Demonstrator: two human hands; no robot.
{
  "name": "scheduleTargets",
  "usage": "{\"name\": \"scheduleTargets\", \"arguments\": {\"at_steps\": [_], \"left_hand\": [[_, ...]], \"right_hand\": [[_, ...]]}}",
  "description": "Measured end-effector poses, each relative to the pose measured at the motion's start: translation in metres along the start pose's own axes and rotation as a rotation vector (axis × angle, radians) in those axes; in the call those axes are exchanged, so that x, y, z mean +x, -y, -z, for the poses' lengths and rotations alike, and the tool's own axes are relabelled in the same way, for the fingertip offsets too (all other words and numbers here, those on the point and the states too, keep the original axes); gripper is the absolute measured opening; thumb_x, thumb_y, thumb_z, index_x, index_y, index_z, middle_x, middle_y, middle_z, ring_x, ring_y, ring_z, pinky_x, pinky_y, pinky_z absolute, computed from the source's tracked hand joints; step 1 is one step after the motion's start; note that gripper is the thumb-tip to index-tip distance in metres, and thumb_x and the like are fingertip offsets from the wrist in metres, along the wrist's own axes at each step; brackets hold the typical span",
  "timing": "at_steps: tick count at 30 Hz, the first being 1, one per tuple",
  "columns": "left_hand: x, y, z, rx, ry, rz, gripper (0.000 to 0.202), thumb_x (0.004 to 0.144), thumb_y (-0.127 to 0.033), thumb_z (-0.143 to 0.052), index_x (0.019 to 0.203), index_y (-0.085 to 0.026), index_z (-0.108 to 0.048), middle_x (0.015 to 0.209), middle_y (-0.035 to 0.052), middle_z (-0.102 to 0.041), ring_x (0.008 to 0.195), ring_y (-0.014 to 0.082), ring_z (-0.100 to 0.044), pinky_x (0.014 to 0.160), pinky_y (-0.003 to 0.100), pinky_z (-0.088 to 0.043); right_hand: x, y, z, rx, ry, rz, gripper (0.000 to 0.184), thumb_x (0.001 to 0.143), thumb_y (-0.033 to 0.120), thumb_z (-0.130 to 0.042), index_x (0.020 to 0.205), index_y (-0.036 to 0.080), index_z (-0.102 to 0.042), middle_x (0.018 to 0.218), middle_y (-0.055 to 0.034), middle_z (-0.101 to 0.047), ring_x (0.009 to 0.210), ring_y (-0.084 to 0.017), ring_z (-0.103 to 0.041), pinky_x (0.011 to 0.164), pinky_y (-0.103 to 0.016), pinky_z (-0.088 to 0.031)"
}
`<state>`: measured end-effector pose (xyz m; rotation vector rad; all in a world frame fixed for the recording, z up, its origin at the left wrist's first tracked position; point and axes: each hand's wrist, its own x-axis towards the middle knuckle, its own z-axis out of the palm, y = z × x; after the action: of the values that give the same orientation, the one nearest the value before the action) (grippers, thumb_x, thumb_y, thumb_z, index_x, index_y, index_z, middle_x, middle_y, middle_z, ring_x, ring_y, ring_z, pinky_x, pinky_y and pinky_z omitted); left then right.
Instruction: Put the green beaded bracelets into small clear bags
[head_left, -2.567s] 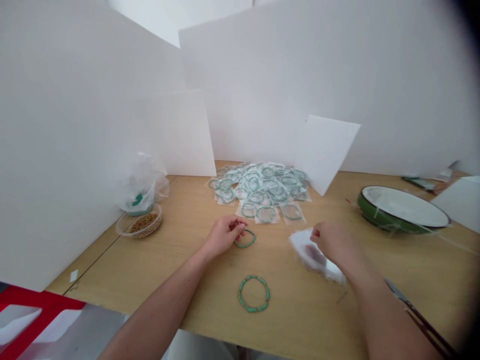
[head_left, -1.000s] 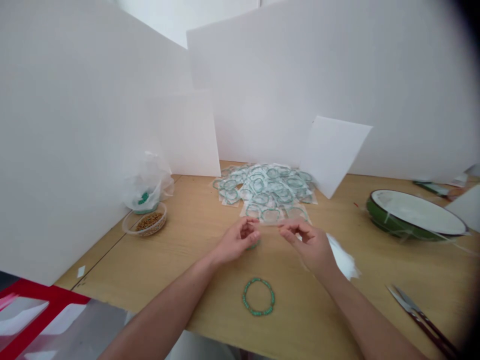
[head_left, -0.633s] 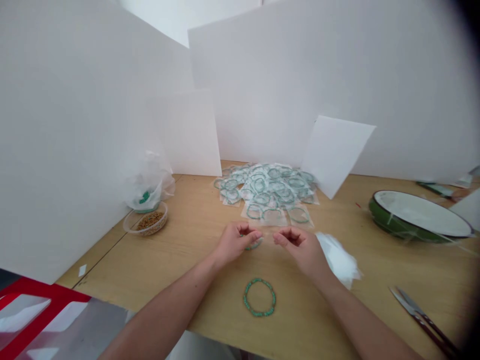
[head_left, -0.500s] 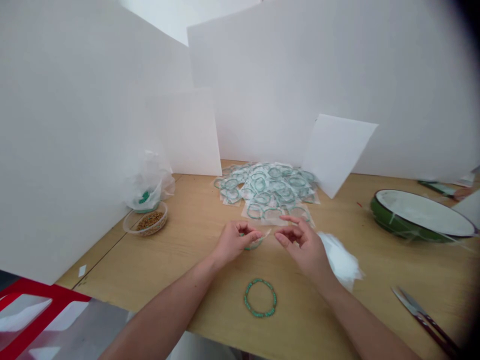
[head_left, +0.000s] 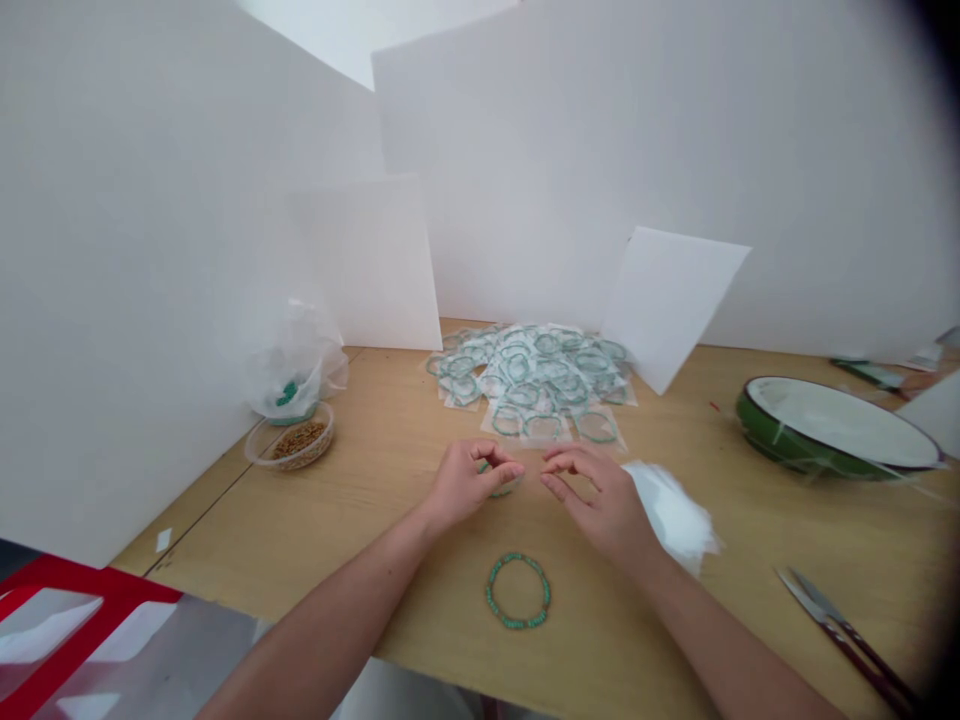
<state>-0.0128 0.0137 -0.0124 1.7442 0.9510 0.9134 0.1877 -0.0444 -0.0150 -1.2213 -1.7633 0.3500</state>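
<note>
Nearest the body, a green beaded bracelet (head_left: 517,592) lay on the wooden table (head_left: 360,590). The left hand (head_left: 469,485) curled over a second bracelet (head_left: 504,488), its fingers (head_left: 499,470) hiding most of the beads. The right hand (head_left: 600,500) stood just beside it, half open; whether it pinched anything too fine to see, I could not tell. Blurred white plastic film (head_left: 671,515) lay against it, with scissors (head_left: 844,640) off to the right. Beyond, a heap of bagged bracelets (head_left: 529,380) spread before white boards (head_left: 667,300), and a green enamel basin (head_left: 832,425) sat to the right, its far side cut off by a loose white board.
</note>
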Motion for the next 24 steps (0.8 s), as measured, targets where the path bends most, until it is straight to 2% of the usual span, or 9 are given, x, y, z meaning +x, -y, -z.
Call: {"name": "scheduleTargets", "arguments": {"at_steps": [4, 6, 9, 11, 12, 14, 17, 20, 24], "left_hand": [[-0.002, -0.002, 0.001, -0.028, 0.117, 0.03, 0.027, 0.077, -0.04, -0.071, 0.09, -0.017, -0.075, 0.088, 0.0061, -0.075, 0.08, 0.0172, -0.065, 0.074, 0.026, -0.046], [0.001, 0.0, 0.003, -0.035, 0.103, 0.049, 0.027, 0.075, -0.04, -0.072, 0.087, -0.016, -0.075, 0.086, 0.0065, -0.075, 0.078, 0.0176, -0.066, 0.074, 0.027, -0.047], [0.008, 0.006, 0.008, -0.143, -0.028, 0.062, 0.026, 0.073, -0.041, -0.073, 0.076, -0.015, -0.074, 0.074, 0.0056, -0.073, 0.067, 0.0152, -0.063, 0.067, 0.026, -0.046], [0.013, 0.01, 0.015, -0.235, -0.172, 0.055, 0.028, 0.071, -0.042, -0.074, 0.077, -0.015, -0.073, 0.071, 0.0043, -0.071, 0.064, 0.0133, -0.061, 0.066, 0.025, -0.046], [0.015, 0.011, 0.018, -0.264, -0.241, 0.047, 0.028, 0.071, -0.043, -0.074, 0.078, -0.016, -0.073, 0.071, 0.0038, -0.071, 0.063, 0.0126, -0.06, 0.065, 0.025, -0.045], [0.017, 0.013, 0.024, -0.291, -0.334, 0.036, 0.03, 0.07, -0.043, -0.075, 0.081, -0.016, -0.073, 0.071, 0.0034, -0.071, 0.063, 0.0119, -0.058, 0.066, 0.025, -0.045], [0.017, 0.012, 0.026, -0.291, -0.344, 0.044, 0.032, 0.067, -0.046, -0.076, 0.077, -0.016, -0.073, 0.07, 0.0035, -0.07, 0.062, 0.0118, -0.058, 0.065, 0.025, -0.045], [0.015, 0.011, 0.022, -0.255, -0.288, 0.066, 0.034, 0.065, -0.048, -0.077, 0.072, -0.016, -0.072, 0.068, 0.0036, -0.07, 0.06, 0.0122, -0.059, 0.063, 0.025, -0.045], [0.014, 0.013, 0.014, -0.217, -0.249, 0.096, 0.033, 0.064, -0.046, -0.078, 0.073, -0.015, -0.072, 0.071, 0.0051, -0.072, 0.063, 0.0138, -0.062, 0.064, 0.026, -0.047]], "right_hand": [[-0.002, -0.002, -0.006, 0.009, -0.088, -0.111, 0.013, 0.088, 0.032, -0.061, 0.081, 0.022, -0.064, 0.077, -0.0019, -0.065, 0.072, -0.018, -0.057, 0.068, -0.031, -0.045], [-0.003, -0.004, -0.011, 0.058, -0.099, -0.162, 0.013, 0.088, 0.033, -0.062, 0.081, 0.022, -0.065, 0.077, -0.0019, -0.066, 0.072, -0.018, -0.058, 0.069, -0.031, -0.045], [-0.003, -0.01, -0.019, 0.256, -0.135, -0.216, 0.021, 0.09, 0.035, -0.059, 0.107, 0.022, -0.062, 0.092, -0.0043, -0.068, 0.081, -0.019, -0.062, 0.076, -0.033, -0.049], [-0.003, -0.016, -0.025, 0.321, -0.151, -0.235, 0.037, 0.093, 0.033, -0.053, 0.128, 0.023, -0.049, 0.101, -0.0065, -0.066, 0.087, -0.019, -0.063, 0.079, -0.034, -0.05], [-0.003, -0.018, -0.028, 0.284, -0.114, -0.231, 0.04, 0.093, 0.031, -0.052, 0.132, 0.023, -0.046, 0.103, -0.0072, -0.065, 0.087, -0.019, -0.063, 0.078, -0.035, -0.051], [-0.004, -0.021, -0.034, 0.093, 0.041, -0.178, 0.035, 0.091, 0.025, -0.053, 0.126, 0.023, -0.053, 0.102, -0.0076, -0.062, 0.087, -0.02, -0.06, 0.078, -0.036, -0.05], [-0.007, -0.018, -0.039, -0.191, 0.245, -0.06, 0.019, 0.085, 0.016, -0.058, 0.1, 0.022, -0.068, 0.097, -0.0072, -0.059, 0.089, -0.022, -0.058, 0.08, -0.037, -0.048], [-0.007, -0.012, -0.039, -0.305, 0.28, -0.014, 0.011, 0.084, 0.013, -0.057, 0.084, 0.019, -0.067, 0.096, -0.0072, -0.057, 0.088, -0.021, -0.058, 0.077, -0.035, -0.048], [-0.008, -0.009, -0.03, -0.25, 0.352, -0.009, 0.011, 0.086, 0.012, -0.053, 0.083, 0.019, -0.061, 0.097, -0.0076, -0.061, 0.082, -0.02, -0.06, 0.073, -0.034, -0.048]]}}
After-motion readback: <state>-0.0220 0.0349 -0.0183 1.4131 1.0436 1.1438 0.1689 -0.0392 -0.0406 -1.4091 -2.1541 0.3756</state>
